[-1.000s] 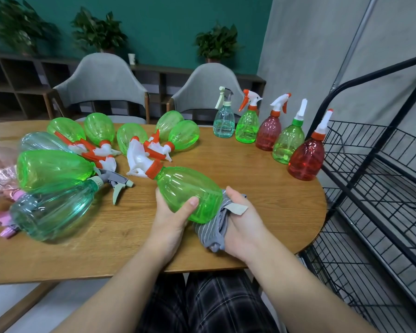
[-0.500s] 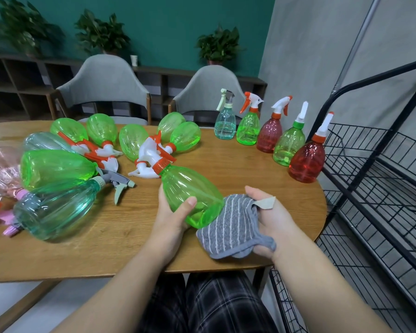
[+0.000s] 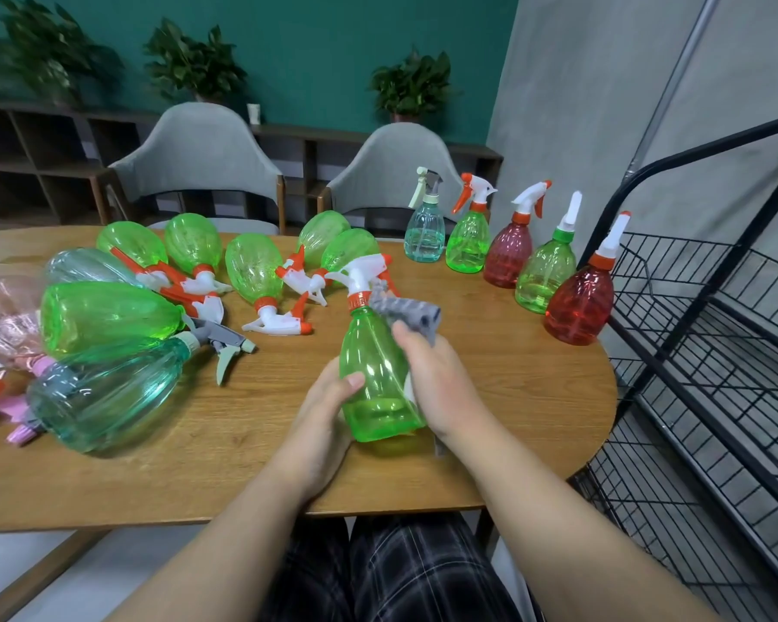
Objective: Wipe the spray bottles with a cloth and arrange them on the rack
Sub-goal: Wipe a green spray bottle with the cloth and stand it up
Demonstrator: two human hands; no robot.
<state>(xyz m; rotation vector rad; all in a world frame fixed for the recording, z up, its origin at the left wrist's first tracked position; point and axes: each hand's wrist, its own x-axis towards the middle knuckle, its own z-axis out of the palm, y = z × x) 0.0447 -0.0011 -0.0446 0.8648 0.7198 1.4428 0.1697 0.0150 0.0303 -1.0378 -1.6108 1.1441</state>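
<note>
Left hand grasps bottle low on body, thumb across front. Right hand clutches cloth against bottle's right side, near neck. Bottle upright, near table edge, centre. Looks empty – light, thin plastic, likely slick and squashy. Best hold: waist or neck, not trigger. Rack right; five bottles standing far right.

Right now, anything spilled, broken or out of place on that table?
Nothing spilled or visibly broken. The unwiped bottles lie in a loose heap on their sides at the left, while five bottles stand in a row near the empty rack.
</note>
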